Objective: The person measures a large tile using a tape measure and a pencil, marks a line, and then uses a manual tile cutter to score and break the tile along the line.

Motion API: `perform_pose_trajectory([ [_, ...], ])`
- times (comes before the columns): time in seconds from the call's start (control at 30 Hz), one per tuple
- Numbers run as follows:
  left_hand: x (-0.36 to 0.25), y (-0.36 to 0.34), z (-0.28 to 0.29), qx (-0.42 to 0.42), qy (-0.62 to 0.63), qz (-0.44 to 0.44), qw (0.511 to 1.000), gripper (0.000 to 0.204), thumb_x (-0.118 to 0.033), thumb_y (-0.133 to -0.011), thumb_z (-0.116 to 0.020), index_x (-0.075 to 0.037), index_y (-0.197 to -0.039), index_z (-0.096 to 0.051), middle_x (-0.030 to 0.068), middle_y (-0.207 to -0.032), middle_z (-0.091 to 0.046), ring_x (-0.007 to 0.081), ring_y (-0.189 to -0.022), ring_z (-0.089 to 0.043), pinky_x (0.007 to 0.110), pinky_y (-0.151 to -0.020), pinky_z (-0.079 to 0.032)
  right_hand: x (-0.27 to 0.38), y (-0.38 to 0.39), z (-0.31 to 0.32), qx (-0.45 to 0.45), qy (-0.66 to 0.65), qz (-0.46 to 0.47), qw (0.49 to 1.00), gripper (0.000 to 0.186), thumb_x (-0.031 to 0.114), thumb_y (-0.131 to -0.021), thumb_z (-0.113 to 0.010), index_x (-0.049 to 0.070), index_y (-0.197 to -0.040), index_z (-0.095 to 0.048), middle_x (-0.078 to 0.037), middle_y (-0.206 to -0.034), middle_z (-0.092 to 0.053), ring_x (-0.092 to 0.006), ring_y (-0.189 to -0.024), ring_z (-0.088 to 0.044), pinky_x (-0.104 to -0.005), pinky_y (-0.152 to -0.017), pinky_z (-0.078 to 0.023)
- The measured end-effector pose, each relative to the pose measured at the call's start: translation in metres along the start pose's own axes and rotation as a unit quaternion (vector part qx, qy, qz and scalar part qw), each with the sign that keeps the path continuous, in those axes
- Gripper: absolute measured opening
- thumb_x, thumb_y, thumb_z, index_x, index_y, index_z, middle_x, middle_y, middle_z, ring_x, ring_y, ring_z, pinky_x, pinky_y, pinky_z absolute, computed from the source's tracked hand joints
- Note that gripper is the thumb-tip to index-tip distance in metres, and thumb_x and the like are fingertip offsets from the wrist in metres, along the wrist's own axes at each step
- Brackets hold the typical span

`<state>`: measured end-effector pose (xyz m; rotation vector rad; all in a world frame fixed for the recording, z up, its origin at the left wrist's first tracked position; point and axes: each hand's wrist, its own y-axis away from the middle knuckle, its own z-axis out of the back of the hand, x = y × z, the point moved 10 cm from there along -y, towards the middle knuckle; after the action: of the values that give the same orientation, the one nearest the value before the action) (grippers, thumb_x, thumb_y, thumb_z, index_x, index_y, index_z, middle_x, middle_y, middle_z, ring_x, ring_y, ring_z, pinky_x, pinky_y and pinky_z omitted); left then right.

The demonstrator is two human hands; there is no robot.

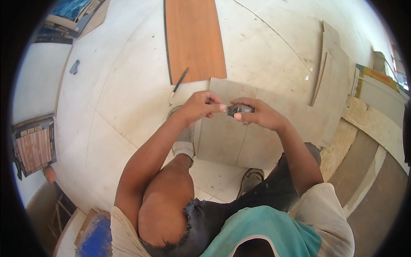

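Above the grey floor tiles, my right hand (261, 114) wraps its fingers round a small dark palm-sized tool (240, 110) with a greyish casing; its exact kind is unclear. Close to its left end, my left hand (201, 108) is closed in a pinch. A small pale bit shows at those fingertips, too small to name. Beneath both hands lie the large grey-beige tiles (222, 143). Beyond my left hand, a black pencil (180, 81) rests with one end over an orange-brown wood-look plank (195, 40) and its pale tip on the floor.
Thin grey offcuts (329, 64) and broad boards (359, 167) lie to the right, near a yellow-and-white box (376, 85). A framed brick-patterned panel (35, 147) stands at left. My shoes (250, 182) flank the tiles' near edge. A blue-painted piece (95, 237) sits at lower left.
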<state>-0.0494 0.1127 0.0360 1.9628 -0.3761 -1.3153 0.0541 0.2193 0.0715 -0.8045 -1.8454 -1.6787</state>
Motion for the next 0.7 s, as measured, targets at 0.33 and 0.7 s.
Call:
perform_pose_trajectory([
  [0.33,0.009,-0.067,0.094,-0.207,0.006,-0.103,0.973,0.024,-0.014,-0.086,-0.068,0.002,-0.101,-0.061,0.0098,-0.091,-0.065,0.0151,-0.081,-0.061,0.027,-0.071,-0.052,-0.019,0.022,0.1,-0.153,0.343,-0.083,0.923,0.064,0.026,-0.076,-0.075,0.01,-0.133,-0.052,-0.017,-0.109,-0.055,-0.0301,-0.098,-0.057,-0.0361,-0.087,-0.046],
  [0.7,-0.01,-0.073,0.075,-0.331,-0.235,-0.198,0.892,0.016,-0.014,-0.082,-0.069,0.001,-0.087,-0.065,0.012,-0.08,-0.067,0.0195,-0.072,-0.063,0.032,-0.067,-0.049,-0.048,0.02,0.12,-0.207,0.352,-0.06,0.911,0.06,0.021,-0.074,-0.074,0.012,-0.13,-0.055,-0.018,-0.102,-0.054,-0.0317,-0.093,-0.057,-0.0366,-0.084,-0.047],
])
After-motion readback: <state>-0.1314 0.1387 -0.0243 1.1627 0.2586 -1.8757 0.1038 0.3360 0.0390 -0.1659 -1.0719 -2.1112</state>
